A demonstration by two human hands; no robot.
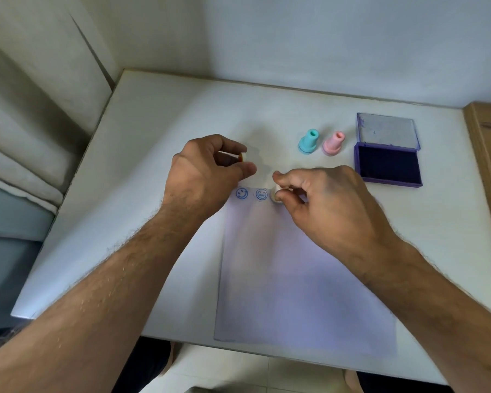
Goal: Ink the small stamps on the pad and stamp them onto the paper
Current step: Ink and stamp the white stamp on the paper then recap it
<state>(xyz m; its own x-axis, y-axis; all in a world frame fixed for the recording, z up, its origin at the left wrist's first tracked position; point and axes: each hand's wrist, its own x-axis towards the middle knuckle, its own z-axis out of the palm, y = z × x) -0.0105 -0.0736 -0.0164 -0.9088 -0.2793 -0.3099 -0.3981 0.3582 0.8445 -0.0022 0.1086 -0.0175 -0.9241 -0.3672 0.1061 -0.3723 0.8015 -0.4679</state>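
Two stamps (pixel 318 143) near pad (pixel 387 165), paper (pixel 304 279) bare

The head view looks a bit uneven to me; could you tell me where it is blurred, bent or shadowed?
In the head view, the forearms are smeared near the bottom; the table edges bow from the wide lens; the paper looks lilac with no hard glare; the left hand casts a soft shadow beyond it; the smiley prints, teal stamp and ink pad are fairly sharp.
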